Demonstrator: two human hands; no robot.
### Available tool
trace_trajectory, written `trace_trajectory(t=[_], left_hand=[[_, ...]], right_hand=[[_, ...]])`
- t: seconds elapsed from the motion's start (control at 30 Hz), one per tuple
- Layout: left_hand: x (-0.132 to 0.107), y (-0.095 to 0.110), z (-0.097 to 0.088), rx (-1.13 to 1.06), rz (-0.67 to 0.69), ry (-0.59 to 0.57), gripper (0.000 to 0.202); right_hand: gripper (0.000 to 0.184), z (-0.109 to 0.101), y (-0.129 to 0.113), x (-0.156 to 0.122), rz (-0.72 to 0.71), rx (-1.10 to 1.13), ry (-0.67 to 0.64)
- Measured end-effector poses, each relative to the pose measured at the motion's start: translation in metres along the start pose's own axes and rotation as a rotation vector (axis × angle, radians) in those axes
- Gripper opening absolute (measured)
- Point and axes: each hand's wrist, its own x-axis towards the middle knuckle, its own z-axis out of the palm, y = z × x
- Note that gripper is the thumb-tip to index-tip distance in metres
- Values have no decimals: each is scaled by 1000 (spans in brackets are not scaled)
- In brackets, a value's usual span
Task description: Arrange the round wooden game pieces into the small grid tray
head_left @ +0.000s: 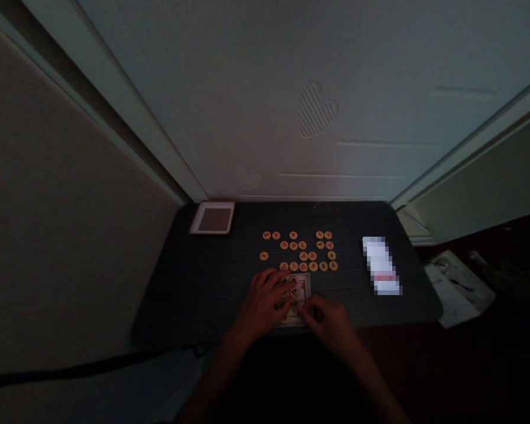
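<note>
Near the front edge of the dark table is a small white box (308,284) with round xiangqi pieces (294,292) in it. My left hand (262,303) lies over the box's left side, fingers spread, partly covering the pieces. At the box's right side is my right hand (327,318), its thumb and fingertips pinched together; what they hold, if anything, is too small to make out. Just beyond the box, several loose xiangqi pieces (303,257) lie flat in uneven rows, most with red characters.
The dark table (194,282) meets a pale panel with raised hearts (315,111). A shallow pale-rimmed tray or lid (212,219) sits at its back left corner. To the right lies a bright, blurred-out phone-like object (382,266). Past the right edge, white items (459,288) stand lower down.
</note>
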Motion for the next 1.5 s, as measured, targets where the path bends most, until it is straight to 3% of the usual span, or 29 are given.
trace_trajectory(t=[0.37, 1.1, 1.5], left_hand=[[0, 0, -2, 11, -13, 2, 34], [-8, 2, -10, -60, -35, 18, 27], [-40, -5, -10, -155, -51, -83, 29]], right_hand=[[16, 4, 0, 1, -41, -62, -56], [5, 5, 7, 3, -65, -83, -75], [4, 1, 7, 4, -57, -61, -123]])
